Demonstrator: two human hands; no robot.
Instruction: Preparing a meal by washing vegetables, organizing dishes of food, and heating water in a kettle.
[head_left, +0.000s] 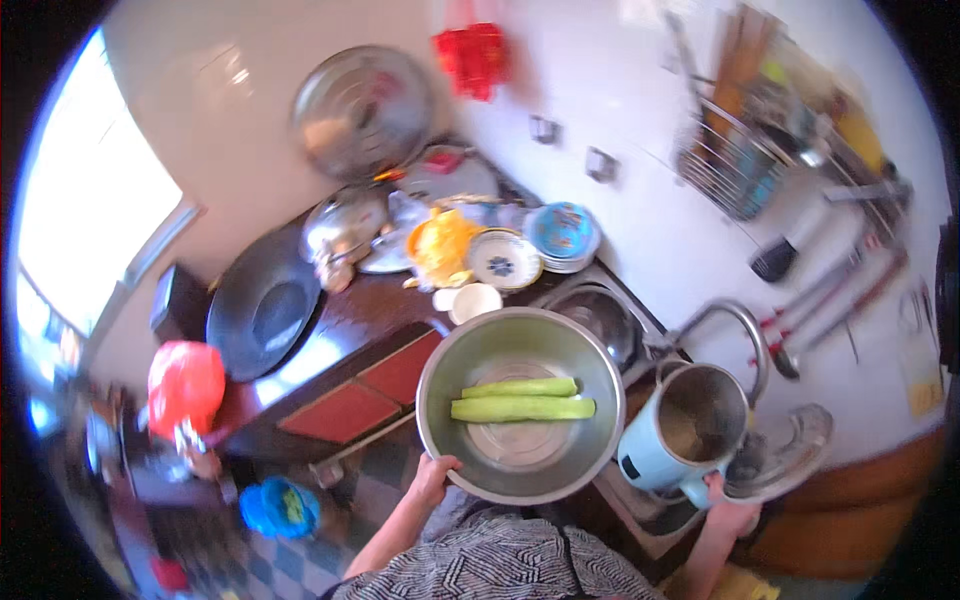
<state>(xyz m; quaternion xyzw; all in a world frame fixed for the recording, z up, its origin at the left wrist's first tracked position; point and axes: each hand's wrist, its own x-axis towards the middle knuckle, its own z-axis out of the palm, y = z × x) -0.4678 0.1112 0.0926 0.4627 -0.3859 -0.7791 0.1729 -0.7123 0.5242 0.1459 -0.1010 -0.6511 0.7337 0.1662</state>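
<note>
My left hand (436, 478) grips the near rim of a stainless steel basin (517, 484) in front of my body. Two long, pale green peeled vegetable pieces (523, 409) lie side by side in it. At the right, my right hand (729, 506) holds the handle of a light blue jug-shaped appliance (651, 448) with a metal interior. The jug is tilted, over or beside the sink, close to the curved faucet (739, 311). What the jug holds is not clear.
A wok (262, 322), a lidded metal pot (349, 221), a white bowl (476, 302), stacked plates (562, 232) and a glass lid (596, 319) are on the counter. A clear lid (795, 450) lies at the right. A blue bag-lined bin (279, 508) stands on the floor.
</note>
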